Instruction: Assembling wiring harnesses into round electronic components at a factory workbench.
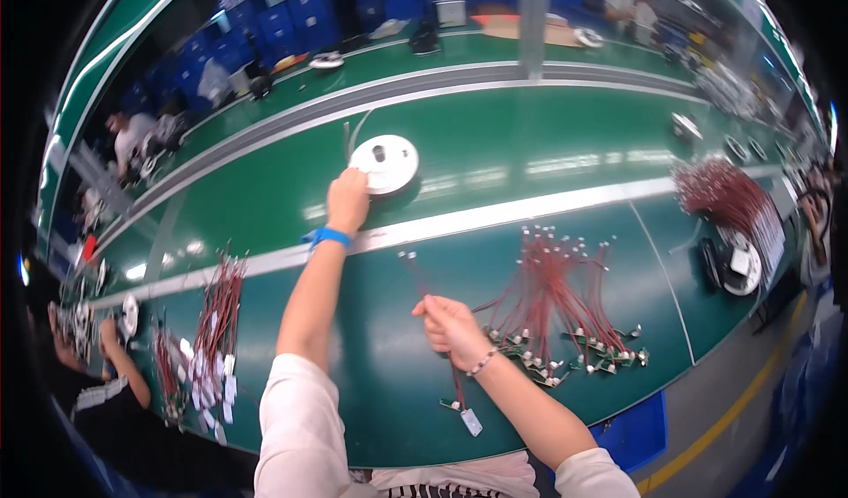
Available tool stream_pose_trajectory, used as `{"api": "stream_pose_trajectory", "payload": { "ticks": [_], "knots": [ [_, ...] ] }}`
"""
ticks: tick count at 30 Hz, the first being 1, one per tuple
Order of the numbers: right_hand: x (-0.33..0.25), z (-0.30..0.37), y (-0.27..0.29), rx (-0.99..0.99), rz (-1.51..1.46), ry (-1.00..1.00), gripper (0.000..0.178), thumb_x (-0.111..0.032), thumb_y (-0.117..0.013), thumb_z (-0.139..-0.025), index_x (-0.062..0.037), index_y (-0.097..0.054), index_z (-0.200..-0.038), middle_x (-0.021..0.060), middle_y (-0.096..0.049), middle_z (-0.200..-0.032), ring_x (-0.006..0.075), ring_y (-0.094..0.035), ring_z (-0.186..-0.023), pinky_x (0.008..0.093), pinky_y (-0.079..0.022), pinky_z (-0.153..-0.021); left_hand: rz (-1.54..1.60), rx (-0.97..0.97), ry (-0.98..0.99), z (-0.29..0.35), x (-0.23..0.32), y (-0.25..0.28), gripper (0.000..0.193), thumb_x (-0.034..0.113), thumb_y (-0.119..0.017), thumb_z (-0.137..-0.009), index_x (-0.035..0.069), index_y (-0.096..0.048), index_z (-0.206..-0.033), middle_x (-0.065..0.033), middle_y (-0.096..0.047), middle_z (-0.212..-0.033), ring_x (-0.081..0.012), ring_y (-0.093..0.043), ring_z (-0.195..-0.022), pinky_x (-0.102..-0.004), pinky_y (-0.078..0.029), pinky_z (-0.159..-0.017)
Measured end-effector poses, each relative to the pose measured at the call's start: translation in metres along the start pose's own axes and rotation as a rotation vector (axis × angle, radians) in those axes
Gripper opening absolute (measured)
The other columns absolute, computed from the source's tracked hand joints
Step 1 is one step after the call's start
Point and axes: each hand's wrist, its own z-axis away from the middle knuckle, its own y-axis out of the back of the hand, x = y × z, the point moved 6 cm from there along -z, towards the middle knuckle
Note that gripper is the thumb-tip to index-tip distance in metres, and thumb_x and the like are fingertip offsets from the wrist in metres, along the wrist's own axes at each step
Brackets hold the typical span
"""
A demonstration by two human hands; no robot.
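Note:
My left hand [348, 202], a blue band at its wrist, reaches far out over the green conveyor belt. Its fingers are closed on the near-left rim of a white round lamp base [389, 164], which has a dark part in its middle and pale wires rising behind it. Closer to me, my right hand [450, 328] pinches a thin red wire harness [456, 383] above the table. White connectors show at the upper end of the harness; a small green board and a white tag-like piece hang at its lower end.
Right of my right hand, a spread bundle of red wire harnesses [556, 295] lies on the green table [389, 401]. More harnesses [216, 321] lie on the left, near a co-worker's arm [128, 365]. A large wire bundle [729, 193] and another white round part [742, 266] sit far right.

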Motion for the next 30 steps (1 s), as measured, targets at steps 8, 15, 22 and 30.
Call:
{"api": "stream_pose_trajectory", "payload": {
  "ticks": [8,15,22,30],
  "knots": [
    [-0.010,-0.002,-0.013,0.104,0.373,0.502,0.025,-0.017,-0.039,-0.087,-0.0038,-0.048,-0.068,-0.0019,-0.040,-0.053,0.0058,-0.036,-0.046,0.0204,-0.029,-0.043,0.364,-0.132,0.022,-0.013,0.012,0.104,0.014,0.002,-0.055,-0.068,0.000,-0.054,-0.082,-0.0155,-0.054,-0.076,-0.0314,-0.053,-0.068,-0.0354,-0.043,-0.061],
    [-0.060,0.046,-0.028,0.341,0.615,1.093,0.017,-0.009,-0.039,-0.085,0.0036,-0.048,-0.078,0.0136,-0.052,-0.091,0.0194,-0.053,-0.073,0.0253,-0.041,-0.065,0.749,-0.671,-0.038,0.031,0.116,0.210,0.014,0.005,-0.059,-0.068,-0.001,-0.059,-0.080,-0.0133,-0.056,-0.066,-0.0208,-0.055,-0.057,-0.0272,-0.043,-0.049],
    [-0.041,0.040,-0.042,0.335,0.662,1.031,0.015,-0.011,-0.038,-0.083,0.0006,-0.044,-0.077,0.0165,-0.051,-0.061,0.0340,-0.053,-0.059,0.0340,-0.039,-0.050,1.031,-0.436,0.253,0.085,0.110,0.201,0.012,0.009,-0.058,-0.072,-0.002,-0.057,-0.076,-0.0043,-0.055,-0.063,-0.0113,-0.051,-0.052,-0.0230,-0.040,-0.045],
    [-0.021,0.010,0.000,0.342,0.358,0.809,0.027,-0.020,-0.036,-0.088,-0.0026,-0.042,-0.068,0.0017,-0.035,-0.051,0.0092,-0.035,-0.048,0.0240,-0.030,-0.046,1.072,-0.432,0.582,0.136,0.096,0.201,0.023,0.007,-0.043,-0.083,-0.006,-0.052,-0.099,-0.0141,-0.056,-0.094,-0.0187,-0.051,-0.087,-0.0293,-0.040,-0.078]
  ]
}}
